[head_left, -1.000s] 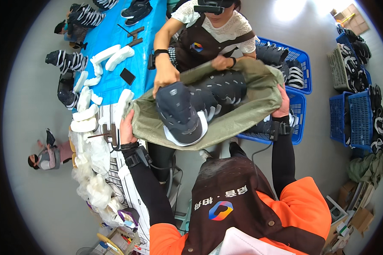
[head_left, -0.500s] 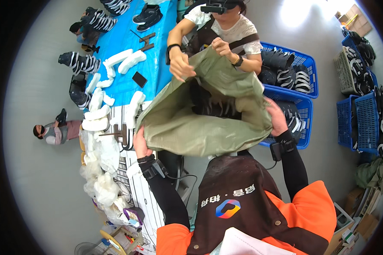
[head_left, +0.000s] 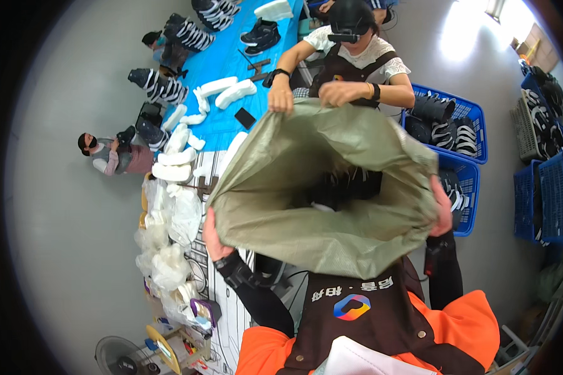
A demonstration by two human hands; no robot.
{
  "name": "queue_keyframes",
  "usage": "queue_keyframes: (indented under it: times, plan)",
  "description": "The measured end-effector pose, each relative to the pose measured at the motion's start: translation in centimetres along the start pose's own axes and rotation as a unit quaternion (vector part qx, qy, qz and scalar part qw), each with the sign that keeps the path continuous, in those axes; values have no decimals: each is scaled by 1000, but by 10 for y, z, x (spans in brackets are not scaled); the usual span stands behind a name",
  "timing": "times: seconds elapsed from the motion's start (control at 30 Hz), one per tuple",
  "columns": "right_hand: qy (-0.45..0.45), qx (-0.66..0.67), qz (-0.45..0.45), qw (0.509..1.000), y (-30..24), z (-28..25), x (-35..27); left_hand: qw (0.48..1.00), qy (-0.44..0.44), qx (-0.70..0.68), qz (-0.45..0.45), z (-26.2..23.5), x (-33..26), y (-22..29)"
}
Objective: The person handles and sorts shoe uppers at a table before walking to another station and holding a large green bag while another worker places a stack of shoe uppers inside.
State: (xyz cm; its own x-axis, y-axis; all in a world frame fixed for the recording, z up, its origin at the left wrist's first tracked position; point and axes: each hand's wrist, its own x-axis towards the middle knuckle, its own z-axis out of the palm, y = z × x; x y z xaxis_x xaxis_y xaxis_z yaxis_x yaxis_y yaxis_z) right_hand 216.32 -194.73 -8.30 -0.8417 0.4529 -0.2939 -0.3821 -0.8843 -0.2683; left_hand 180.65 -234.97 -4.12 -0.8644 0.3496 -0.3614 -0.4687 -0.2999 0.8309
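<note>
A large olive-green woven sack (head_left: 281,234) hangs between me and a co-worker, its mouth spread wide. My left hand (head_left: 215,237) grips its left side, and my right hand (head_left: 441,209), a little blurred, grips the right side. On the far rim, one co-worker's hand (head_left: 280,97) is closed on the cloth at the left. The co-worker's other hand (head_left: 343,93) is at the middle of that rim, smeared by motion. Deep in the sack lie dark things (head_left: 347,186) with pale bits, too blurred to name.
On the left, a table with a blue cover (head_left: 225,62) bears white padded pieces (head_left: 175,156), a phone (head_left: 245,118) and dark shoes (head_left: 261,37). Clear plastic bags (head_left: 169,265) are piled nearer me. Blue baskets (head_left: 472,206) of black-and-white shoes stand at the right. Another person (head_left: 125,153) is at far left.
The sack has come nearer to me and its mouth is spread wider. The co-worker's left-side hand, loose above the sack before, now holds the far rim. Both my hands keep their grip.
</note>
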Motion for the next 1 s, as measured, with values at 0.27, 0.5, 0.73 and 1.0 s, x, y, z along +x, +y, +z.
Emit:
queue_keyframes:
  times: [0.27, 0.5, 0.73, 1.0]
  plan:
    - [20, -90, -124, 988, 36, 41, -74, 989, -82, 124, -4, 4, 2, 34]
    - [168, -107, -104, 974, 131, -109, -51, 971, -116, 134, -163, -66, 31, -50]
    - [104, -66, -106, 987, 134, -101, -72, 965, -163, 177, -99, -59, 37, -77]
    - [63, -49, -66, 995, 110, -137, -68, 967, -187, 90, -150, -49, 16, -92]
